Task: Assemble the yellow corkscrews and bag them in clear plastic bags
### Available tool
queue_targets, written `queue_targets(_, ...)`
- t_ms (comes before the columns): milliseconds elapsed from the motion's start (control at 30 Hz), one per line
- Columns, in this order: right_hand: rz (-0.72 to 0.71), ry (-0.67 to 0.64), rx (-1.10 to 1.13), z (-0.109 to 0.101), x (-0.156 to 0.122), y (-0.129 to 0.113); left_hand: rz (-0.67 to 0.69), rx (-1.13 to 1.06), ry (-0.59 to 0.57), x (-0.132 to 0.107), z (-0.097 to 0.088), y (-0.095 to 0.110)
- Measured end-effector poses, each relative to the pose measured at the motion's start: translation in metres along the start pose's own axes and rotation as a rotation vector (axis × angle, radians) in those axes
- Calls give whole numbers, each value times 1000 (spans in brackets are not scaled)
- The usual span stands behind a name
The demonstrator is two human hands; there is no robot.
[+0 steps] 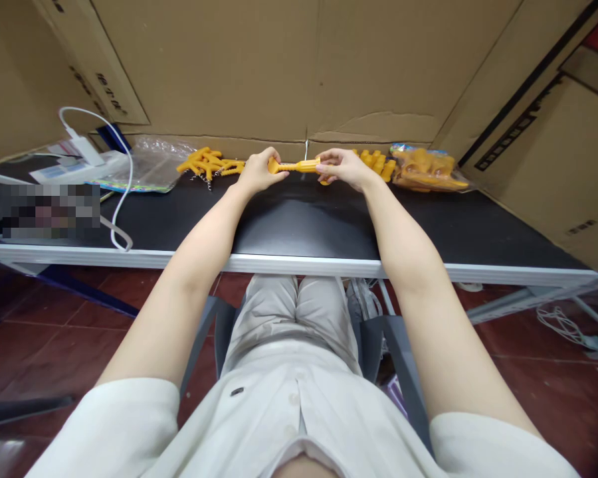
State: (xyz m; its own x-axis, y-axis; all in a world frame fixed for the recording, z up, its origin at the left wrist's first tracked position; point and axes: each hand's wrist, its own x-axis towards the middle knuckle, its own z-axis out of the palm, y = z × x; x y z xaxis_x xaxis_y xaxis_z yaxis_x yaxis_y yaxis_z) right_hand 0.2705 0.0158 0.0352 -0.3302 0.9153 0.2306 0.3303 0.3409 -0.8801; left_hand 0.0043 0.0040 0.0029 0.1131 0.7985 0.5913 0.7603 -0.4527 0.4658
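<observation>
Cream shirt [274, 411] is nearest. Over black table [303, 226], left hand [257, 174] and right hand [347, 169] grasp opposite ends of yellow object [306, 166].

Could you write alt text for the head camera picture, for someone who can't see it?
A seated person's left-hand grip and right-hand grip hold an orange item over a black tabletop. Orange pieces, some with metal spirals, lie to the left; more lie to the right, some in a clear bag.
</observation>
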Motion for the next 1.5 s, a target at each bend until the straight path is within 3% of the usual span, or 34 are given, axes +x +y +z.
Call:
queue_targets(533, -19, 27, -110, 7, 5, 5, 19, -29, -8, 0, 2, -5)
queue_targets(733, -391, 74, -622, 10, 10, 10, 8, -1, -9, 5, 4, -9)
queue_targets(900, -491, 77, -985, 16, 6, 6, 42, -27, -13, 4, 2, -6)
queue_targets(1067, -531, 64, -998, 17, 5, 5, 44, -7, -3, 1, 1, -1)
queue_targets(1500, -447, -10, -963, 10, -1, -5, 89, 14, 2, -2, -3, 9)
